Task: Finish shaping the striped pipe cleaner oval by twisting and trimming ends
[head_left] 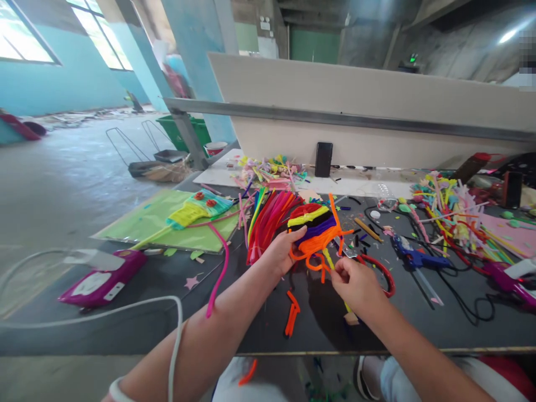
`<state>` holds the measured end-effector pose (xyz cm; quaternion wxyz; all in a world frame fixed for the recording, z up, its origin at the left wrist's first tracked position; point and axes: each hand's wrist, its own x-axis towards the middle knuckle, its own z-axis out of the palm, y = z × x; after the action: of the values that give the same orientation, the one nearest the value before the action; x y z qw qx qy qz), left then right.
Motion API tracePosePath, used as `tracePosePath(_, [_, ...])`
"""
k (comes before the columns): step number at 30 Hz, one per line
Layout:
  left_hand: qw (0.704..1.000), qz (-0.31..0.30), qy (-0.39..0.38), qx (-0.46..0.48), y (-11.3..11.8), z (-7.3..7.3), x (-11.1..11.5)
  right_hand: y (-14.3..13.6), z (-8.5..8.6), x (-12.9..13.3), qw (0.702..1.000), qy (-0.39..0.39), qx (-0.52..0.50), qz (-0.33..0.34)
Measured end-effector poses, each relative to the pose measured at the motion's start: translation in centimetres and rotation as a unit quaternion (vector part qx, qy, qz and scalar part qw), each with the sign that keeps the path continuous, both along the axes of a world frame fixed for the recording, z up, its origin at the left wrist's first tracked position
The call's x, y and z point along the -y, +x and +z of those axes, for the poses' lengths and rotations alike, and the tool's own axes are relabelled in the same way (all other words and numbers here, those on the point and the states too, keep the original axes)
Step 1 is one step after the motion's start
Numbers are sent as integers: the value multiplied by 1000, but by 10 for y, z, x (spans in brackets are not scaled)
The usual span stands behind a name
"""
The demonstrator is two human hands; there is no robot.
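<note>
My left hand (290, 245) is closed on the edge of a striped pipe-cleaner piece (319, 224) with red, yellow, black, purple and orange rows. Loose orange ends curl from its lower side and stick up at its right. Just below it, the fingers of my right hand (355, 285) pinch a yellow pipe cleaner (329, 259) that runs down from the piece. Red-handled scissors (389, 279) lie right beside my right hand, partly hidden by it. Bent orange pipe-cleaner scraps (292, 314) lie on the table below my left hand.
A bundle of pink and red pipe cleaners (268, 226) lies behind my left hand. A yellow-and-teal pipe-cleaner piece (196, 207) rests on a green sheet (125, 226). At right are a blue glue gun (419, 255) and cords. A phone (324, 159) leans on the back board.
</note>
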<state>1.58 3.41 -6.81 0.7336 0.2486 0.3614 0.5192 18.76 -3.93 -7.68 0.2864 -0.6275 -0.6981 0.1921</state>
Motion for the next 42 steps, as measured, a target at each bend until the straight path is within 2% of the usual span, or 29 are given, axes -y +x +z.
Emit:
tracePosePath(3, [998,9,49,23,-2,6,5,4,-5,1,993,-31,-109,19])
tracePosePath(6, [995,-12,87,44,-4,11,9,17,-3,-2,958,7,-286,-25])
tracePosePath(8, [993,-34,100,49,-4,13,12,24,2,-5,906,45,-418,-51])
tracePosePath(9, [992,-43,106,47,-2,14,14,26,5,-6,876,33,-480,-36])
tracePosePath(12, [989,-62,130,33,3,14,19,23,12,-5,794,-99,-596,66])
tracePosePath(14, [986,-72,146,24,7,13,22,18,12,-2,759,-172,-621,90])
tracePosePath(19, [983,-89,160,3,10,13,24,13,4,-2,727,-208,-652,48])
tracePosePath(22, [980,-73,181,-27,8,12,21,17,-1,-6,723,-192,-663,26])
tracePosePath(24, [972,-32,211,-97,6,10,18,20,-3,-10,732,-171,-660,18])
tracePosePath(25, [959,4,239,-153,5,9,17,21,-4,-12,739,-158,-655,13])
tracePosePath(26, [934,45,278,-222,4,8,17,21,-4,-13,746,-145,-650,5])
tracePosePath(27, [894,81,327,-296,3,7,17,21,-5,-14,752,-135,-645,-4])
tracePosePath(28, [841,106,381,-368,2,7,18,20,-5,-15,756,-129,-641,-13])
tracePosePath(29, [783,109,435,-432,2,7,19,19,-5,-16,759,-129,-639,-18])
tracePosePath(31, [675,69,520,-518,2,8,24,18,-6,-16,757,-134,-639,-20])
tracePosePath(33, [608,20,567,-555,4,10,28,16,-7,-16,754,-143,-641,-14])
tracePosePath(35, [572,-9,589,-571,7,11,32,15,-6,-15,753,-147,-642,-9])
tracePosePath(37, [554,-25,598,-579,10,10,33,12,-5,-14,749,-147,-646,-6])
tracePosePath(39, [549,-34,597,-584,12,9,33,10,-3,-13,744,-145,-652,-2])
tracePosePath(42, [558,-35,585,-588,13,6,31,7,-4,-13,749,-145,-646,5])
